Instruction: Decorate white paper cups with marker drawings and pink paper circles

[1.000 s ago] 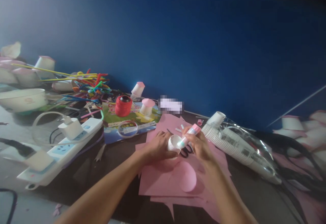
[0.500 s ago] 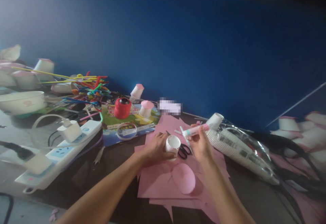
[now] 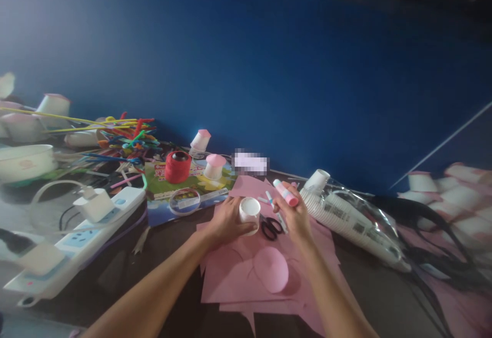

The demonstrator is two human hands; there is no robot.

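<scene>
My left hand (image 3: 229, 222) is wrapped round a white paper cup (image 3: 250, 207), whose round upper end faces me above the pink paper. My right hand (image 3: 295, 219) grips a pink and white glue stick (image 3: 285, 192) to the right of the cup. Its pink end points down to the right, and its pale end up to the left. Between the hands lie black-handled scissors (image 3: 271, 228). A pink paper disc (image 3: 271, 270) rests nearer to me on several sheets of pink paper (image 3: 226, 286).
Left are a power strip (image 3: 82, 235) with plugs, pipe cleaners (image 3: 130, 133), red thread (image 3: 178, 167) and a tape roll (image 3: 185, 202). A pink-topped cup (image 3: 214, 167) stands behind. At right lie bagged stacked cups (image 3: 346, 220). A blue partition (image 3: 246, 71) rises at the back.
The glue stick has turned in my right hand, from nearly level to slanting with its pink end lower. My left hand still holds the cup. The whole view has shifted slightly.
</scene>
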